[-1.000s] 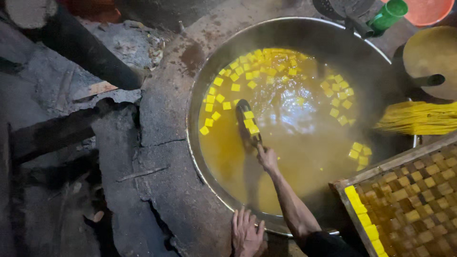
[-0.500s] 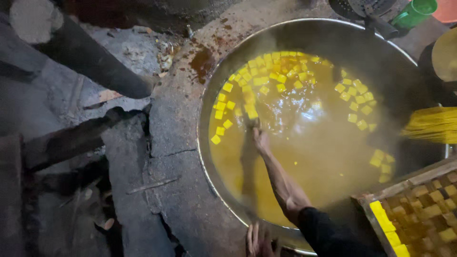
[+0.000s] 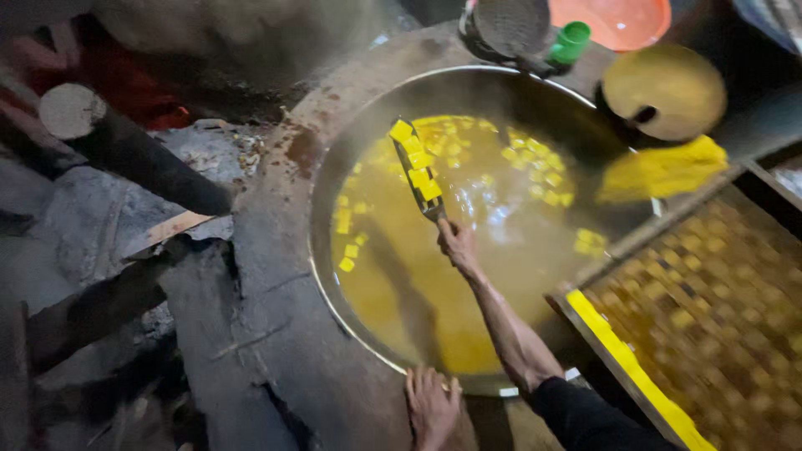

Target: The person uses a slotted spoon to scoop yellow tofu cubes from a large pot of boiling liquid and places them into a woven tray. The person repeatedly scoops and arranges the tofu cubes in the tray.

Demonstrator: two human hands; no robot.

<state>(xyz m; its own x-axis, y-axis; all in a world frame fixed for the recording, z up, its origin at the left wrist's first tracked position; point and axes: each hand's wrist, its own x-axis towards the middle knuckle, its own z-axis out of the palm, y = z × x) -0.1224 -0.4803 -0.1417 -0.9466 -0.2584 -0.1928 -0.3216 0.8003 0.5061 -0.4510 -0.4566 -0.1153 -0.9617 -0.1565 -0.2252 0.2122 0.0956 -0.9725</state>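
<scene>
the right hand [image 3: 455, 242] was closed around the handle of a flat paddle [image 3: 418, 171], held out over the middle of the big wok [image 3: 334, 167], and a row of yellow cubes [image 3: 415, 159] lay along the blade just above the orange liquid [image 3: 418, 292]. the load looked shaky to me: a small tilt of the wrist could have slid the cubes off and splashed hot liquid onto the bare forearm (steam was drifting over the wok's far side). the left hand [image 3: 432, 405] lay open, fingers spread, on the wok's near rim, close enough to the liquid to be caught by a slop. to the wok's right sat a wooden tray [image 3: 635, 384] of brown cubes, its corner nearly touching the rim, crowding the reaching arm. beyond the wok stood a wire strainer [image 3: 510, 25], a green cup [image 3: 571, 42] and a round yellow lid [image 3: 664, 88].
</scene>
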